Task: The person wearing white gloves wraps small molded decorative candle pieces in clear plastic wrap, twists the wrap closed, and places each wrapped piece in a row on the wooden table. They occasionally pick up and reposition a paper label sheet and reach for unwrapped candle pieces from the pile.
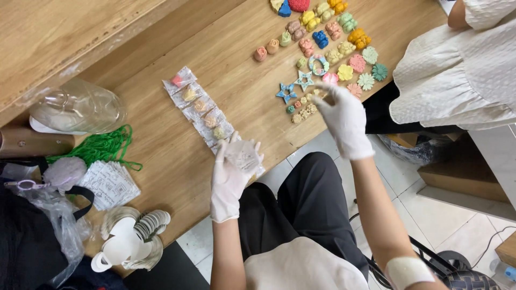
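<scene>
Holding a clear pouch (243, 154) pinched in the gloved left hand (230, 177) near the row of filled pouches (200, 106), mouth toward the shapes (328, 45), while the right hand (344, 121) reaches there, fingers curled, grip unclear, seemingly picking small pieces (304, 111).

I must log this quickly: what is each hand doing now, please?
Left hand: closed on a small clear bag.
Right hand: reaching over the small coloured shapes; grip blurred, cannot be told.
</scene>
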